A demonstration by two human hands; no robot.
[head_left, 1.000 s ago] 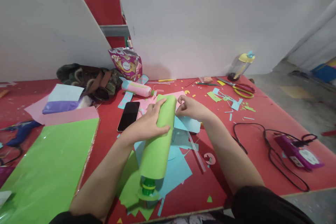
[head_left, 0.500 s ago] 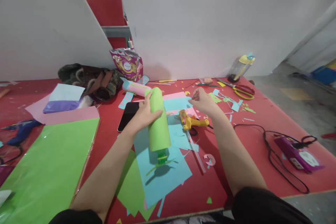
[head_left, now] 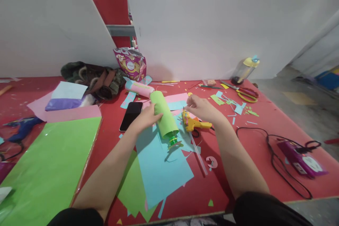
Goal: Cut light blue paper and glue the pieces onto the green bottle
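From the head view I count two hands. There is one roll [head_left: 164,116] of green paper, with a green bottle neck [head_left: 173,140] coming out of its lower end. I also count two glue guns, one phone [head_left: 130,111], one pair of scissors [head_left: 247,93], one snack bag [head_left: 130,64] and one power strip [head_left: 302,157].

The roll is over the middle of the table [head_left: 246,141]. It is tilted, with its closed end toward the far edge and its neck end toward the near edge. It is raised above a blue sheet [head_left: 161,169] and throws a shadow on it.

The left hand [head_left: 144,118] grips the roll from the left side. Its thumb lies on top near the far end and the other fingers are curled under the paper, so the roll sits in the closed fingers.

The right hand [head_left: 201,108] is just right of the roll and does not touch it. Its fingers are bent down and close together over the nozzle end of the yellow glue gun [head_left: 195,124]. I cannot tell if they pinch the gun or only hang above it.

The blue glue gun [head_left: 19,130] lies at the left edge, well apart. The phone lies just left of the left hand. The scissors are near the far right corner, and the power strip is near the right edge.
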